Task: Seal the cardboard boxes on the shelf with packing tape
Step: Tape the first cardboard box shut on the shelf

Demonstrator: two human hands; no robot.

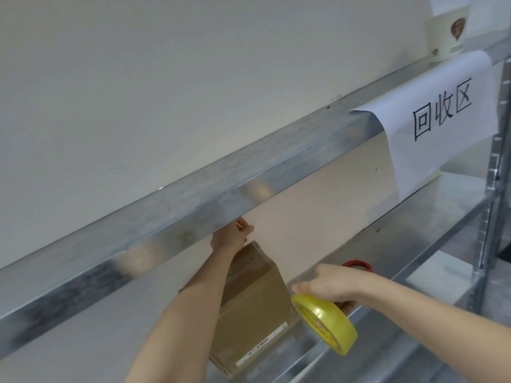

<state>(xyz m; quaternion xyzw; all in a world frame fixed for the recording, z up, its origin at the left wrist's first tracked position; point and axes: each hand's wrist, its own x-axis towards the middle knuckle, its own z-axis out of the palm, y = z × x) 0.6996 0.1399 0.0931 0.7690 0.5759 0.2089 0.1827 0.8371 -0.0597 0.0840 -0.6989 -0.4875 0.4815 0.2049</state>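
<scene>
This looks like a storeroom or stock area. Galvanised steel racking runs along a plain white wall (166, 78), with a long beam (221, 194), a perforated upright (495, 161) at the right and a metal shelf (414, 230) below. A paper sign (442, 114) hangs over the beam, hand-lettered 回收区. A brown box (254, 299) with a printed label sits on the shelf, with yellow tape (326, 322) just beside it. A paper cup (448, 37) stands on the level above.
</scene>
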